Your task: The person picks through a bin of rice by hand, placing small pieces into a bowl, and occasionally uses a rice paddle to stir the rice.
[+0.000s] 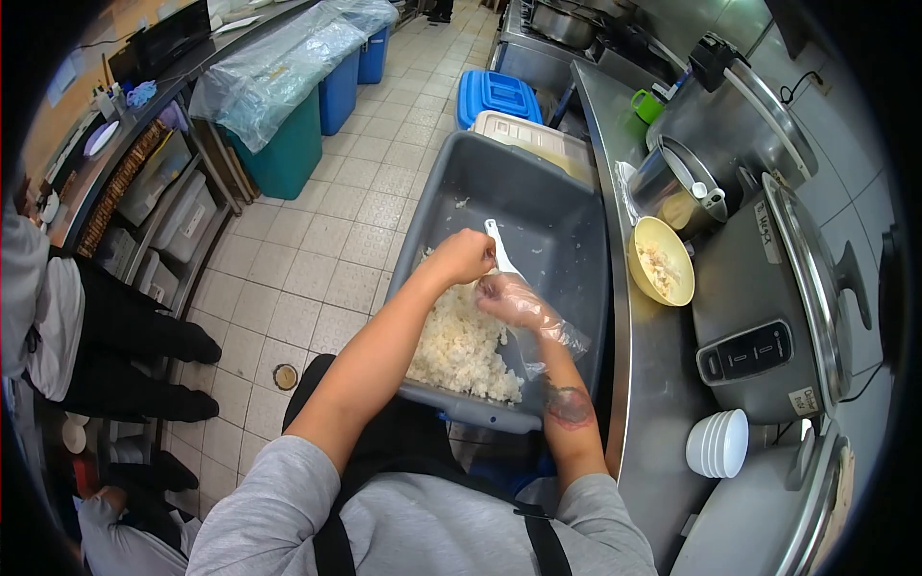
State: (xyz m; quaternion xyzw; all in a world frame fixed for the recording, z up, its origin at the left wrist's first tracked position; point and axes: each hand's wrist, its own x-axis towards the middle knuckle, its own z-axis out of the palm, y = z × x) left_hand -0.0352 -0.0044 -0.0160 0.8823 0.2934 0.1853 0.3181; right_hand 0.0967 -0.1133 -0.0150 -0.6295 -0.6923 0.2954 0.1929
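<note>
A large grey plastic tub (pixel 567 245) stands in front of me, with a heap of cooked white rice (pixel 461 350) in its near left part. Over the rice, my bare left hand (pixel 461 257) is closed, its fingertips against or close beside a white rice paddle (pixel 501 252). Just below and to the right, my right hand (pixel 514 300) wears a loose clear plastic glove and is curled into a fist. The paddle slants between both hands, its lower end partly hidden by the right one. What either set of fingers holds is hidden.
On the steel counter (pixel 655 384) at right are a yellow bowl (pixel 661 261) with rice, a big grey cooker (pixel 768 298), a steel pot (pixel 672 182) and stacked white bowls (pixel 717 444). Blue-lidded bin (pixel 497 96) stands beyond the tub. Two people are at left, near shelves.
</note>
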